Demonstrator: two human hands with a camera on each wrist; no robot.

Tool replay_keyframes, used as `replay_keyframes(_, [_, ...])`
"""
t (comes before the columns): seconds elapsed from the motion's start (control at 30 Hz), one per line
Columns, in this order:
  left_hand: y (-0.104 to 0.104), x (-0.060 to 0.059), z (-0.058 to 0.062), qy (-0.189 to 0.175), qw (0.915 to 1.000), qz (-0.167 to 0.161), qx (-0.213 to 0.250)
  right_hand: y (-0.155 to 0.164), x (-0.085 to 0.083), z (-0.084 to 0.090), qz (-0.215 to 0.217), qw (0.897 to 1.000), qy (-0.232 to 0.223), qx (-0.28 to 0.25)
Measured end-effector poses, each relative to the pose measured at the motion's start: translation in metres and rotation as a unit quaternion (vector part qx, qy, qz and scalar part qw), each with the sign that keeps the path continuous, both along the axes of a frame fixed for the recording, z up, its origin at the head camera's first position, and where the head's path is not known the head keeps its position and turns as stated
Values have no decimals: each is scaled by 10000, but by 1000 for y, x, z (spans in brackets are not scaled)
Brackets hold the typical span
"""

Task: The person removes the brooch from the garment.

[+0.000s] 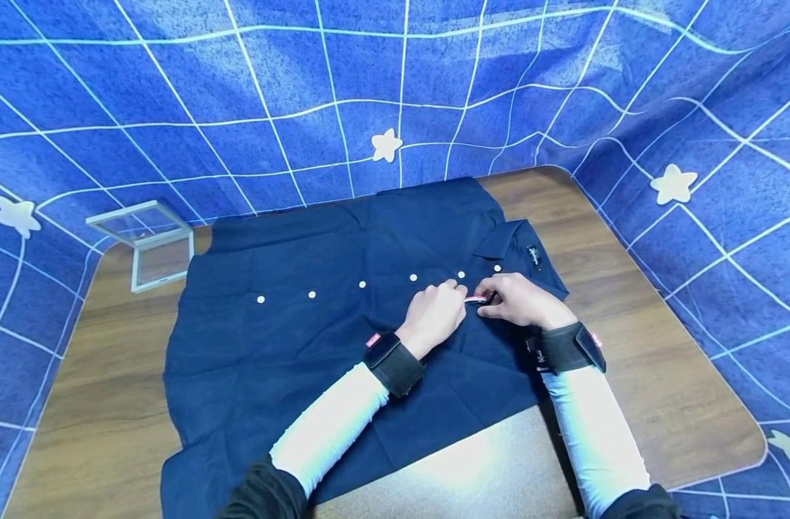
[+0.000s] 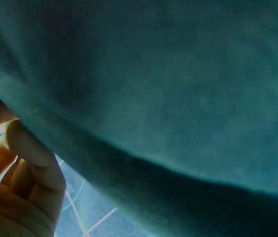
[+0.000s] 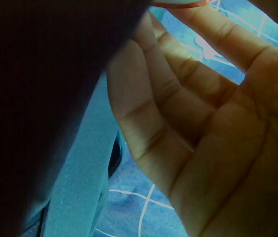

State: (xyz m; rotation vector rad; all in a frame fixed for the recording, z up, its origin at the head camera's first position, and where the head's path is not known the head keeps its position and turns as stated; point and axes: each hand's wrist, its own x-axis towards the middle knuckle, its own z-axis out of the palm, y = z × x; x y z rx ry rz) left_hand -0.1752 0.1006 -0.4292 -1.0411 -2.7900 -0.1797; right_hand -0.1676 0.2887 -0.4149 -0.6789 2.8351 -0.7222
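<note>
A navy button-up shirt (image 1: 291, 346) lies spread out, its row of white buttons (image 1: 362, 284) running across it and its collar (image 1: 499, 241) to the right. My left hand (image 1: 436, 313) pinches the shirt cloth beside the button row; the left wrist view shows its curled fingers (image 2: 35, 143) at a raised fold. Close to its right, my right hand (image 1: 521, 299) pinches a small flat thing with a white face and red edge (image 1: 478, 299). The rim of this flat thing (image 3: 186, 4) also shows at the top of the right wrist view; its kind is unclear.
A hinged, clear-paned frame (image 1: 161, 249) stands open on the wooden table (image 1: 661, 375) at the back left. Blue grid-patterned cloth (image 1: 272, 86) with pale stars hangs behind and at both sides. Dark bands circle both wrists.
</note>
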Motion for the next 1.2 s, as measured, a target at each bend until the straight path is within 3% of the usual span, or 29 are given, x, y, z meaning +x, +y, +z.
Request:
replay_keyframes(0.2, [1,-1,0,-86,9999,102,19,0,-2,-3,-26,9997,-229,83])
replay_keyframes(0.7, [-1,-3,-2,-123,9993,109,329,-7,-3,-7,247,9983,508,-168])
replay_keyframes(1.0, [0,-4,-2,-227,9993,174,249,-6,-4,-8,242,9975,652,-98])
replay_keyframes(1.2, [0,-4,-3,-144,9995,138,247,-6,-3,-8,234,9984,486,-173])
